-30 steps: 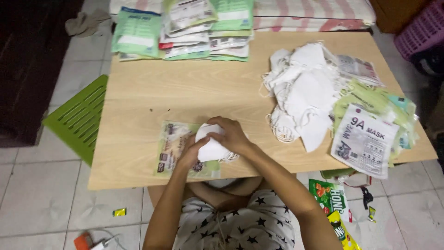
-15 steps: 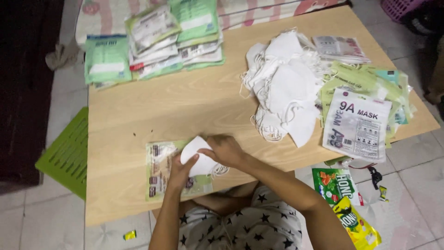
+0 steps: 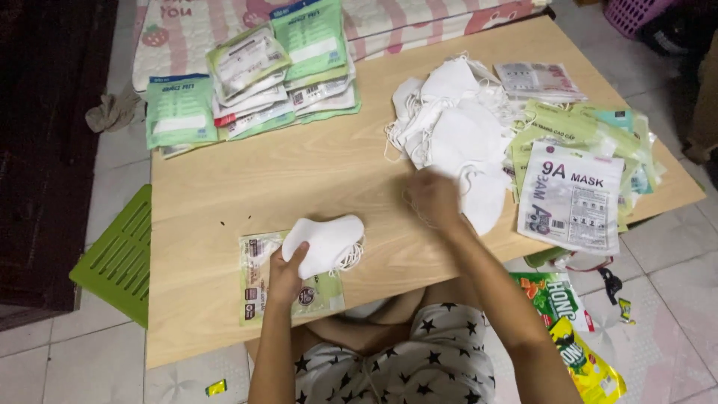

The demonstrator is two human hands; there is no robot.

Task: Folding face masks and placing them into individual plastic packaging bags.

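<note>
**One mask held on the pouch, the other hand at the pile**

A white folded face mask with thin elastic loops (image 3: 325, 243) lies on a clear plastic pouch with green print (image 3: 292, 278) near the front edge of the pale wooden table (image 3: 299, 176); the left hand (image 3: 284, 275) pins it there, fingers curled over its near edge and closed on it; the right hand (image 3: 434, 198) is blurred at the near side of the loose heap of white masks (image 3: 456, 131), and whether its fingers are closed on a mask cannot be told. The step in hand looks like gathering masks onto the pouch one at a time; a clean pick from the heap would call for freeing one mask from the tangled loops. A stack of printed empty pouches (image 3: 572, 179) lies just right of the heap, overhanging the table's right edge; filled green and white packets (image 3: 254, 78) crowd the far left corner; the bare middle of the table leaves open room between pouch and heap.
</note>
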